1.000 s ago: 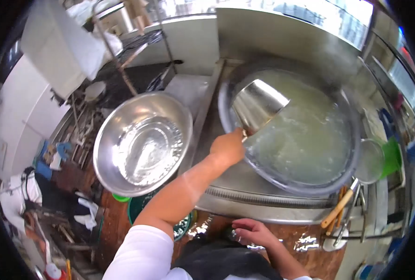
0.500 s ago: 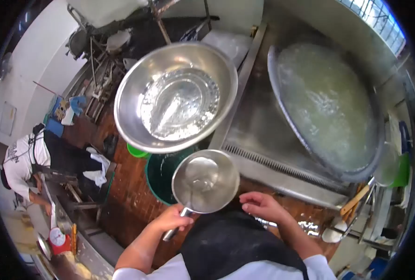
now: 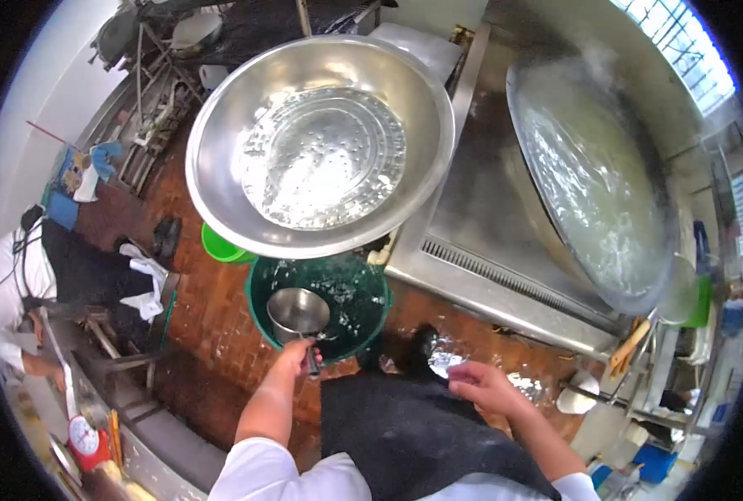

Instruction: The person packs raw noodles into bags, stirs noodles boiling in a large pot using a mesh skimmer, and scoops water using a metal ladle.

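Observation:
My left hand (image 3: 295,359) grips the handle of a metal saucepan (image 3: 298,312), whose bowl is over a dark green tub (image 3: 376,330) on the floor. Liquid with light specks shows inside the tub. Above the tub is a large steel basin (image 3: 213,179) with a shiny, wet-looking bottom. To the right of the saucepan, my right hand (image 3: 480,386) hovers in front of my black apron, its fingers loosely bent and apart with nothing between them.
At the right, a big round vat (image 3: 547,200) of steaming cloudy liquid stands by a steel counter (image 3: 472,225). A bright green container (image 3: 219,245) sits beside the tub. Another person (image 3: 79,263) bends over a bench at the left, near a red scale (image 3: 86,440).
My left hand has lowered the saucepan away from me, down to the green tub. My right hand stays near the apron. The view has shifted slightly.

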Tool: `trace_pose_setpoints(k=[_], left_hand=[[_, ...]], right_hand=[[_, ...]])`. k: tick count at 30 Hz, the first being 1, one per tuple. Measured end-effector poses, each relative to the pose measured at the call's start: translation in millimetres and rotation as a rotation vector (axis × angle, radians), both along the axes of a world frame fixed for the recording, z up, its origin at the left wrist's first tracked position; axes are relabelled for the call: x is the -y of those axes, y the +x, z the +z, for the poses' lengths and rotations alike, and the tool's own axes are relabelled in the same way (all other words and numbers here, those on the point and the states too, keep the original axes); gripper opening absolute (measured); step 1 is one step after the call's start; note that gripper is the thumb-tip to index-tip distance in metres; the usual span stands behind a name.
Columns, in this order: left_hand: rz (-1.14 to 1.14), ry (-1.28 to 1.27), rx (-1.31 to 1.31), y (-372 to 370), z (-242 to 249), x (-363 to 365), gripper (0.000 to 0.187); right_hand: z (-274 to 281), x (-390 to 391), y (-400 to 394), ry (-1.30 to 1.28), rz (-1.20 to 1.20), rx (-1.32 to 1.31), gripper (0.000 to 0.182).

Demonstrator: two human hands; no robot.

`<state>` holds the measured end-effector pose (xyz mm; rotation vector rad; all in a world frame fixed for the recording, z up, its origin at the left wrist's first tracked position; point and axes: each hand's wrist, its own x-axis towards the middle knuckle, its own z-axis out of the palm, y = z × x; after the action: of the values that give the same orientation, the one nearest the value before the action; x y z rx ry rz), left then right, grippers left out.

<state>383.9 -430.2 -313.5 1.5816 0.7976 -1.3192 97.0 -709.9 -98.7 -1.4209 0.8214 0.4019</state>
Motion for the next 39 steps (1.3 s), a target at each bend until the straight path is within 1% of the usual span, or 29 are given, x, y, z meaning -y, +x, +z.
trace_pose_setpoints(k=[1, 2, 4, 6, 8, 10, 12, 13, 15, 16, 17, 18, 19, 20, 21, 22, 23, 26, 27, 29, 30, 31, 33, 34, 35, 36, 38, 39], left_hand=[[-0.020, 0.005, 0.013, 9.7, -29.0, -2.9, 0.021], [-0.042, 0.009, 0.026, 19.4, -61.5, -8.2, 0.022], [-0.611, 0.132, 0.083, 38.0, -119.1, -7.6, 0.027], [-1.043, 0.306, 0.281, 34.0, -146.3, 3.2, 0.029], [-1.306, 0.536, 0.621, 9.6, -153.9, 17.3, 0.028], [-1.542, 0.431, 0.591, 3.9, -126.1, 46.1, 0.030], [-1.850, 0.206, 0.586, 7.8, -137.9, 53.8, 0.032], [-1.551, 0.149, 0.443, 5.1, -138.0, 52.3, 0.033], [-0.939, 0.043, 0.179, -2.8, -132.3, 46.5, 0.040], [-0.731, -0.018, 0.209, -13.0, -100.2, 42.3, 0.035], [-0.529, -0.080, 0.237, -28.2, -49.2, 37.4, 0.030], [-0.449, -0.091, 0.235, -38.6, -16.5, 32.9, 0.030], [-0.559, -0.181, 0.275, -46.6, -18.1, 13.9, 0.030], [-0.572, -0.197, 0.266, -56.2, 18.4, 9.9, 0.027], [-0.628, -0.183, 0.312, -66.0, 48.5, 5.5, 0.018], [-0.662, -0.211, 0.361, -75.4, 57.8, -4.7, 0.018], [-0.641, -0.233, 0.343, -82.3, 84.5, -5.1, 0.020], [-0.684, -0.283, 0.345, -86.8, 145.9, 3.6, 0.027], [-0.673, -0.301, 0.338, -88.6, 161.6, 9.2, 0.028], [-0.649, -0.335, 0.328, -92.9, 189.1, 24.8, 0.031], [-0.637, -0.394, 0.332, -96.3, 203.4, 37.1, 0.033], [-0.623, -0.452, 0.338, -99.8, 217.9, 52.8, 0.036], [-0.627, -0.548, 0.329, -103.1, 233.5, 82.0, 0.042], [-0.643, -0.577, 0.363, -104.6, 233.1, 96.8, 0.041], [-0.656, -0.606, 0.400, -105.5, 230.1, 112.6, 0.040], [-0.670, -0.635, 0.438, -105.5, 232.5, 129.4, 0.040], [-0.671, -0.652, 0.457, -106.1, 255.3, 164.8, 0.037], [-0.654, -0.664, 0.463, -105.5, 256.7, 179.5, 0.036]], right_hand=[[6.5, -2.5, -1.8, 0.042, -0.063, -0.110, 0.043], [7.5, -5.8, -5.3, 0.038, -0.086, -0.132, 0.043], [8.3, -11.3, -11.6, 0.030, -0.143, -0.173, 0.042], [9.6, -14.7, -10.4, 0.038, -0.170, -0.191, 0.043], [0.2, -19.9, -16.4, 0.026, -0.193, -0.223, 0.043], [-5.5, -22.1, -18.2, 0.019, -0.163, -0.247, 0.044], [-3.5, -23.8, -16.0, 0.014, -0.122, -0.236, 0.044], [-0.2, -22.5, -13.0, -0.029, -0.067, -0.242, 0.045], [7.7, -12.8, -3.9, -0.118, 0.051, -0.241, 0.047], [9.7, -7.6, -1.2, -0.145, 0.068, -0.214, 0.048], [9.1, -2.8, 0.7, -0.170, 0.081, -0.185, 0.048], [5.6, 0.0, -0.3, -0.191, 0.089, -0.158, 0.049], [-22.9, 1.8, -13.3, -0.212, 0.091, -0.136, 0.049], [-18.9, 4.0, -10.5, -0.219, 0.112, -0.114, 0.049], [-12.8, 9.3, -1.4, -0.228, 0.136, -0.093, 0.049], [-8.6, 12.0, 5.2, -0.240, 0.162, -0.072, 0.049], [-15.6, 12.1, 6.5, -0.229, 0.153, -0.019, 0.050], [-10.0, 15.8, 26.9, -0.236, 0.313, 0.019, 0.049], [-26.9, 14.9, 25.8, -0.181, 0.335, 0.104, 0.049], [-22.2, 16.2, 37.1, -0.121, 0.433, 0.196, 0.048], [-18.6, 16.2, 44.1, -0.090, 0.486, 0.243, 0.048], [-7.8, 20.5, 54.9, -0.064, 0.607, 0.206, 0.049], [-14.2, 14.3, 57.7, -0.042, 0.375, 0.432, 0.051], [-13.8, 15.0, 58.4, -0.026, 0.261, 0.543, 0.052], [-9.7, 24.9, 62.3, 0.149, 0.303, 0.291, 0.055], [-12.6, 31.9, 63.3, 0.237, 0.217, 0.249, 0.055], [-24.2, 47.3, 64.7, 0.412, 0.052, 0.154, 0.055], [4.9, 56.4, 64.4, 0.366, 0.023, 0.255, 0.054]])
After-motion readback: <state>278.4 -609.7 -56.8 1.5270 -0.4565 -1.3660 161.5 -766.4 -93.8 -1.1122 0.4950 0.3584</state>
